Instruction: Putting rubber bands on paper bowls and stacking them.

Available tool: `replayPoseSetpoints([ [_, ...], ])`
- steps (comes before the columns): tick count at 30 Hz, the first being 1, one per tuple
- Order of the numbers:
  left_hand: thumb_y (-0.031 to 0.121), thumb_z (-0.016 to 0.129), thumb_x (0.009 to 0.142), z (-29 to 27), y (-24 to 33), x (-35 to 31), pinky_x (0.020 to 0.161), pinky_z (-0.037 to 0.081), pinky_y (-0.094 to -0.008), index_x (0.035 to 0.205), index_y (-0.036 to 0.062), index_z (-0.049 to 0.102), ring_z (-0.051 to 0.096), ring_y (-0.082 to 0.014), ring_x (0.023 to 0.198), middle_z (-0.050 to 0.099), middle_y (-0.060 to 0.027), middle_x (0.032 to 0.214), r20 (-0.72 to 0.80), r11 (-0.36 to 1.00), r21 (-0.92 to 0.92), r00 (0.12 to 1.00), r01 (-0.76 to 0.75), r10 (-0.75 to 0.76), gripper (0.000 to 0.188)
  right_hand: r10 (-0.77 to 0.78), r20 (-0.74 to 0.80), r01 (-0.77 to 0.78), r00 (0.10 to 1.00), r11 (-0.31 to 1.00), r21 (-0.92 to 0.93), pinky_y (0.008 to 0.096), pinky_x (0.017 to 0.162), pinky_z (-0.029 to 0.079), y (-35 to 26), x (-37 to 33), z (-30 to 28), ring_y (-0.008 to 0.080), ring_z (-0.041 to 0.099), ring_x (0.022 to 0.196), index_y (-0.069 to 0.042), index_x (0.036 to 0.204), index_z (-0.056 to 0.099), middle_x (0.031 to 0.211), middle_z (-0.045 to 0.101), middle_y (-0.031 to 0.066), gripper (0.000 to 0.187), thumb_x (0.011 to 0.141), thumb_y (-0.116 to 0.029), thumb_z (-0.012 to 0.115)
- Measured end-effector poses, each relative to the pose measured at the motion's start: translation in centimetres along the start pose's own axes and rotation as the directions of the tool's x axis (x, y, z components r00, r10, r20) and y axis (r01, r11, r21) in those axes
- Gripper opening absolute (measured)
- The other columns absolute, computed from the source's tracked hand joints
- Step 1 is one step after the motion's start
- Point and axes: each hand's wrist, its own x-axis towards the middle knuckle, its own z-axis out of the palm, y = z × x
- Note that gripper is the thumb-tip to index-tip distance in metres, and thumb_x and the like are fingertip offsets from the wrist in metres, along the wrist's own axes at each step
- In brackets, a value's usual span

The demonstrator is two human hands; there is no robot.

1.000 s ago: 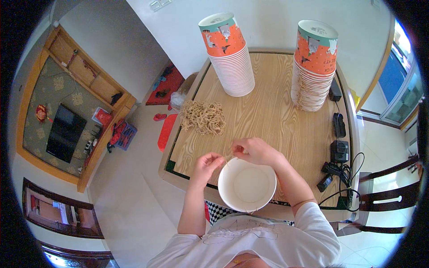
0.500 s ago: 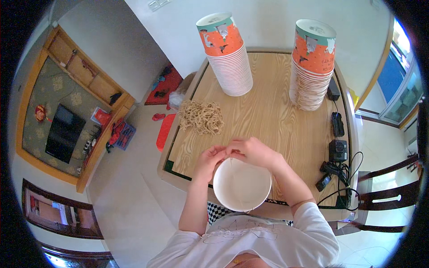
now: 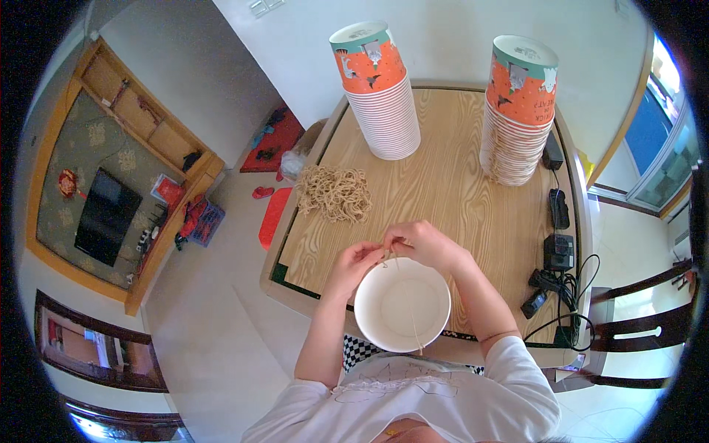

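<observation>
A white paper bowl (image 3: 402,304) sits at the near edge of the wooden table (image 3: 443,170), open side up. My left hand (image 3: 354,263) and my right hand (image 3: 421,244) meet at the bowl's far rim, both pinching a thin tan string (image 3: 408,299) that runs across the bowl toward me. A tangled pile of the same tan string (image 3: 334,193) lies on the table's left side, beyond my left hand.
Two tall stacks of orange-and-teal paper bowls stand upside down at the back: the left stack (image 3: 378,90) and the right stack (image 3: 518,109). Black chargers and cables (image 3: 555,260) crowd the table's right edge. A dark chair (image 3: 642,325) is on the right.
My hands came together at the bowl's far rim. The string now lies stretched across the bowl's opening toward me. The bowl shifted slightly.
</observation>
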Motion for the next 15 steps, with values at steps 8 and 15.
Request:
replayPoseSetpoints([
  [8,0.008,0.062,0.083,-0.4,-1.0,0.8,0.065,0.046,-0.0213,0.089,0.0,0.063,0.058,-0.0085,0.07,0.063,-0.0029,0.077,-0.083,0.996,0.064,0.994,-0.063,0.068,0.01,0.275,-0.093,-0.265,0.957,0.958,0.114,0.033,0.063,0.049,-1.3,0.1,-0.3,0.0234,0.064,0.071,-0.001,0.086,0.062,0.075,0.064,0.0127,0.015,0.08,-0.014,0.061],
  [15,0.007,0.063,0.081,-0.4,-1.4,1.1,0.063,0.046,-0.0207,0.087,0.0005,0.063,0.057,-0.0074,0.069,0.063,-0.0019,0.076,-0.11,0.986,0.076,0.981,-0.149,0.157,0.009,0.253,0.001,-0.251,0.967,0.961,-0.12,0.0338,0.061,0.049,0.1,0.0,0.3,0.0241,0.064,0.067,-0.002,0.083,0.063,0.073,0.064,0.0128,0.019,0.077,-0.02,0.064],
])
